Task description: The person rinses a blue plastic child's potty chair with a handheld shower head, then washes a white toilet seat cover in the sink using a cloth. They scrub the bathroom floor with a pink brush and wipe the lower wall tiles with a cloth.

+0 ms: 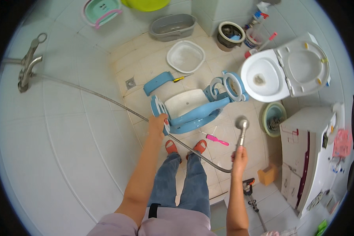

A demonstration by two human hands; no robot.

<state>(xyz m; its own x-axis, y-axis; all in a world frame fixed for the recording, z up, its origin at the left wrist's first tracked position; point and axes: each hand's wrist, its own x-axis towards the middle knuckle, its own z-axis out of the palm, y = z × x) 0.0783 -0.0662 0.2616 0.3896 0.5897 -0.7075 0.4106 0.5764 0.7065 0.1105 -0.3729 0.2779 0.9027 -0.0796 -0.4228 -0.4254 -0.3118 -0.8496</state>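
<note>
My left hand [157,125] grips the white-trimmed end of a blue and white plastic frame [199,113], which looks like a piece of children's furniture and lies on the tiled floor. A pale flat panel [186,101] spans its middle, and ring-shaped parts [233,87] stand at its far end. In my right hand [239,160] is the handle of a metal shower head [242,123], held to the right of the frame. Its hose [106,98] runs across to the wall tap [28,66]. A pink-handled brush [217,139] lies before my feet.
Beyond the frame lie a loose blue plastic piece [158,83], a yellow-and-black screwdriver [179,79] and a white basin [185,44]. A toilet [264,96] with raised lid stands right, near a green bucket [265,118] and a cabinet [295,138]. A floor drain [130,83] lies left.
</note>
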